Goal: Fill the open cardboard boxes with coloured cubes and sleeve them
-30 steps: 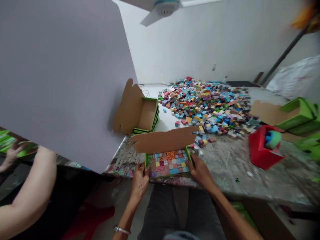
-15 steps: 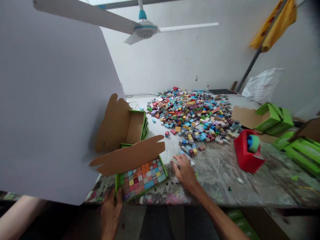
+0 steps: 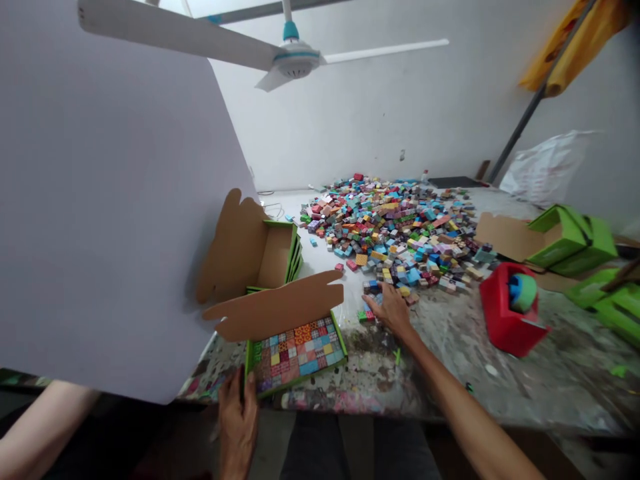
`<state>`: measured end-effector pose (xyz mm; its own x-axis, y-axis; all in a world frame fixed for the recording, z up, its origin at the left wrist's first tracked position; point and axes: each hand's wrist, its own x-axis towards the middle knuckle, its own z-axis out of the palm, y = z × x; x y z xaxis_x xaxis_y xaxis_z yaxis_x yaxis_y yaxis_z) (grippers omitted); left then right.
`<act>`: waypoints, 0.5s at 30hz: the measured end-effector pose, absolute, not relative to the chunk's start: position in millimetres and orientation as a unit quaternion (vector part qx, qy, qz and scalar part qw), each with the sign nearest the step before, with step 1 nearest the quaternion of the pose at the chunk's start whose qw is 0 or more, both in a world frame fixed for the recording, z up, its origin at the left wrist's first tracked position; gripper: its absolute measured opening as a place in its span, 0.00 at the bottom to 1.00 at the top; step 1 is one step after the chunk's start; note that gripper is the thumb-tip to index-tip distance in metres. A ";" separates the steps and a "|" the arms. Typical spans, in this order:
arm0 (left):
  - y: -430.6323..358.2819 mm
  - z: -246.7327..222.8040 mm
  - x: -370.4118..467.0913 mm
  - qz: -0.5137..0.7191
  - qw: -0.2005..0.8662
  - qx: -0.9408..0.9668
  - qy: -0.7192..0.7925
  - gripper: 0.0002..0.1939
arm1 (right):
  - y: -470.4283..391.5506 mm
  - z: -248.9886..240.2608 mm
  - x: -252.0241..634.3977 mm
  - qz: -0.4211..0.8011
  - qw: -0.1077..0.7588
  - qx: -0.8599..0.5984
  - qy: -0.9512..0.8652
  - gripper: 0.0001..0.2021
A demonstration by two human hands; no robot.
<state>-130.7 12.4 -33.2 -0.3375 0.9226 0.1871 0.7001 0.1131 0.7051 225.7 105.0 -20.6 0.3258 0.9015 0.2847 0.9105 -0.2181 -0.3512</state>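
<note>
An open green box [image 3: 344,341] with a brown cardboard lid [image 3: 275,308] lies at the table's front edge, filled with rows of small patterned blocks [image 3: 299,347]. My left hand [image 3: 239,417] grips its left front corner, thumb on the near side and fingers at the left wall. To the right, my right hand [image 3: 391,310] is over a few loose blocks at the near edge of a large pile of colourful blocks [image 3: 390,220]. Its fingers are apart, the tips near the blocks; nothing is visibly held. A green and red block [image 3: 367,316] lies just left of it.
Stacked open green boxes [image 3: 295,253] stand behind the lid. A red tape dispenser [image 3: 507,320] is at right, with more green boxes [image 3: 570,240] beyond. A large pale sheet [image 3: 120,200] rises at left, another person's forearm [image 3: 50,417] below it. A fan [image 3: 297,60] hangs above.
My right hand has moved forward to the loose blocks at the pile's near edge. The green and red block now shows beside it. My left hand stays at the box, and the view has shifted slightly.
</note>
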 end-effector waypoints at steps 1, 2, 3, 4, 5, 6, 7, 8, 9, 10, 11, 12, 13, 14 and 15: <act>8.5 -34.3 -129.0 0.374 0.137 0.549 0.735 0.34 | 104.8 -21.7 222.8 -0.009 0.236 -0.784 -0.575 0.24; 4.4 -34.4 -127.0 0.380 0.120 0.545 0.737 0.33 | 103.9 -22.4 219.0 -0.008 0.240 -0.785 -0.571 0.24; 0.0 -33.3 -124.5 0.389 0.097 0.542 0.738 0.32 | 102.2 -22.7 214.7 -0.007 0.243 -0.784 -0.571 0.22; -4.9 -30.8 -121.4 0.404 0.066 0.541 0.735 0.30 | 99.4 -22.8 210.7 -0.004 0.246 -0.780 -0.575 0.19; -10.2 -26.9 -117.7 0.424 0.029 0.541 0.726 0.28 | 95.5 -22.7 207.6 0.000 0.248 -0.772 -0.586 0.16; -16.1 -22.0 -113.1 0.444 -0.006 0.546 0.710 0.25 | 90.5 -22.5 205.8 0.008 0.250 -0.758 -0.602 0.13; -22.4 -16.4 -107.9 0.463 -0.035 0.557 0.689 0.23 | 84.5 -22.3 205.5 0.019 0.250 -0.741 -0.623 0.10; -28.8 -10.8 -101.9 0.476 -0.054 0.577 0.661 0.20 | 77.9 -22.0 206.5 0.032 0.248 -0.719 -0.648 0.09; -35.0 -5.7 -95.1 0.483 -0.060 0.604 0.631 0.19 | 71.0 -21.7 208.4 0.047 0.245 -0.696 -0.673 0.07; -40.4 -1.7 -87.6 0.483 -0.051 0.635 0.600 0.18 | 64.2 -21.3 211.0 0.061 0.240 -0.674 -0.696 0.07; -44.7 1.0 -79.2 0.478 -0.030 0.668 0.570 0.18 | 57.8 -20.9 213.6 0.073 0.236 -0.652 -0.717 0.06; -47.8 2.4 -70.0 0.468 0.000 0.699 0.541 0.18 | 51.9 -20.4 216.1 0.083 0.234 -0.631 -0.735 0.06; -49.3 2.6 -59.7 0.454 0.034 0.727 0.514 0.18 | 46.6 -19.7 218.3 0.092 0.236 -0.610 -0.751 0.06; -49.4 1.9 -48.5 0.436 0.072 0.751 0.491 0.17 | 41.9 -19.0 220.3 0.098 0.243 -0.588 -0.765 0.07; -48.1 0.8 -36.6 0.416 0.110 0.770 0.471 0.17 | 37.5 -18.2 222.4 0.105 0.253 -0.566 -0.777 0.08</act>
<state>-36.6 -48.1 0.8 0.2101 0.8166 0.5376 0.6337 -0.5324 0.5612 222.4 37.5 -18.2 -0.2301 0.9334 0.2753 0.8276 0.3365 -0.4493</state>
